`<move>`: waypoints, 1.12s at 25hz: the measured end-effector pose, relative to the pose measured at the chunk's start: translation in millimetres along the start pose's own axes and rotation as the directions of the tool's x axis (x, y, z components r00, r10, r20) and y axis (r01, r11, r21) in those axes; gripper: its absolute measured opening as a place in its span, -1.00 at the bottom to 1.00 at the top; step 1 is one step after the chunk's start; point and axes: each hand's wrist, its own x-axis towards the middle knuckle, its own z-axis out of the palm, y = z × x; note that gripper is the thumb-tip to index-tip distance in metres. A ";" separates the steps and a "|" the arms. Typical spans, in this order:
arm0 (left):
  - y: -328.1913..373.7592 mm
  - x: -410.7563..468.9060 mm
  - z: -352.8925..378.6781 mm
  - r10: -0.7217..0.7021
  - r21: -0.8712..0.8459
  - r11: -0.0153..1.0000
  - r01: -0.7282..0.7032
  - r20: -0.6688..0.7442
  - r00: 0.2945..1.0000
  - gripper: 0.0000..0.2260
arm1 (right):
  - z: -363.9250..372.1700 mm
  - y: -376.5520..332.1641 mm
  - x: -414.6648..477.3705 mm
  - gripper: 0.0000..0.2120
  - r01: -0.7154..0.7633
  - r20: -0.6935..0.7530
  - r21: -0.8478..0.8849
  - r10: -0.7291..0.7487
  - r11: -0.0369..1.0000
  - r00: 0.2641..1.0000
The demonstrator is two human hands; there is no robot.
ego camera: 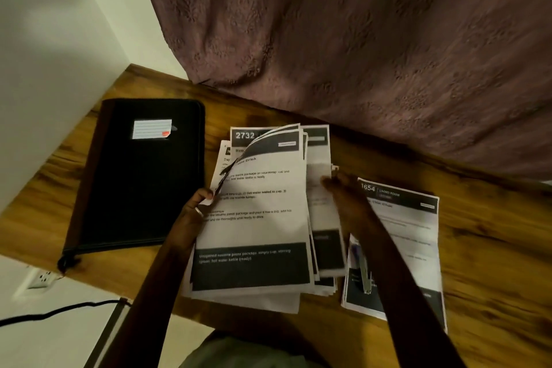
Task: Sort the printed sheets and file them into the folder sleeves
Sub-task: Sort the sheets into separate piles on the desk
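Printed sheets [257, 218] lie stacked on the table [493, 248], long axis 12 to 6 o'clock, left edge pinched up by the left hand [194, 212], the blurred right hand [343, 191] at their 3 o'clock edge with its grip unclear, and the closed folder [143, 182] at 9 o'clock, nearer the left hand.

I see a wooden surface [493, 242] bearing a closed black folder [143, 182], a sheet stack [254, 266] beside it, another pile [418, 218] right.
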 end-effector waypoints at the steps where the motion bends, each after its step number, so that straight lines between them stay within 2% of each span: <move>1: -2.3 1.5 0.0 -0.015 0.001 1.000 0.015 -0.020 1.000 -0.94 | 7.5 12.0 -7.0 -0.92 -0.038 -0.021 -0.001 0.038 0.999 0.999; 3: -7.5 3.8 -0.2 -0.039 -0.019 0.999 0.038 -0.040 0.998 -0.94 | 19.4 28.4 -17.9 -0.80 -0.096 -0.048 0.035 0.098 0.995 0.994; 5: -10.9 6.2 -0.6 -0.050 -0.044 0.998 0.049 -0.043 0.998 -0.97 | 26.0 41.1 -21.9 -0.61 -0.172 -0.034 0.174 0.181 0.970 0.983; 6: -12.3 7.1 -0.8 -0.045 -0.044 0.998 0.043 -0.045 0.998 -0.97 | 27.5 46.8 -21.2 -0.57 -0.200 0.017 0.272 0.203 0.941 0.979; 8: -13.8 8.1 1.7 -0.026 -0.009 1.000 0.026 -0.037 0.999 -0.83 | 28.7 55.3 -17.0 -0.53 -0.212 0.183 0.410 0.148 0.887 0.972; 10: -12.7 7.8 5.9 -0.008 0.072 0.997 0.009 -0.012 1.000 -0.69 | 30.1 54.9 -15.2 -0.36 -0.240 0.273 0.400 0.134 0.885 0.953; 13: -13.4 7.6 9.5 -0.054 0.156 0.986 0.049 0.028 0.998 -0.67 | 35.1 52.6 -14.7 -0.09 -0.269 0.306 0.320 0.170 0.908 0.937; 14: -12.7 7.6 11.1 -0.092 0.172 0.981 0.090 0.002 0.996 -0.67 | 36.5 52.2 -14.5 -0.11 -0.273 0.325 0.341 0.160 0.900 0.932; 16: -12.0 8.4 12.6 -0.144 0.214 0.965 0.151 -0.046 0.989 -0.64 | 38.8 53.3 -14.9 -0.31 -0.285 0.360 0.409 0.134 0.867 0.923; 18: -10.7 8.3 13.1 -0.140 0.279 0.949 0.148 -0.046 0.989 -0.64 | 39.6 54.7 -18.2 -0.47 -0.262 0.325 0.432 0.122 0.863 0.938; 20: -7.3 5.6 13.5 -0.105 0.300 0.948 0.105 -0.017 0.994 -0.67 | 37.2 55.3 -23.5 -0.49 -0.195 0.221 0.483 0.096 0.853 0.970; 22: -0.8 0.9 14.2 -0.059 0.256 0.966 0.046 0.042 0.997 -0.66 | 29.4 52.4 -30.6 -0.40 -0.114 0.173 0.492 0.032 0.863 0.984; 24: 6.9 -1.3 16.6 -0.023 0.208 0.978 0.002 0.099 0.995 -0.62 | 16.1 41.7 -39.7 -0.50 -0.022 0.154 0.449 -0.053 0.893 0.987; 27: 19.4 1.0 26.3 0.024 0.244 0.968 -0.058 0.141 0.990 -0.47 | -5.6 14.6 -53.9 -0.59 0.109 0.137 0.363 -0.169 0.925 0.976; 28: 23.2 2.1 32.0 0.054 0.247 0.965 -0.089 0.145 0.988 -0.51 | -12.0 4.7 -58.6 -0.62 0.165 0.122 0.332 -0.216 0.929 0.969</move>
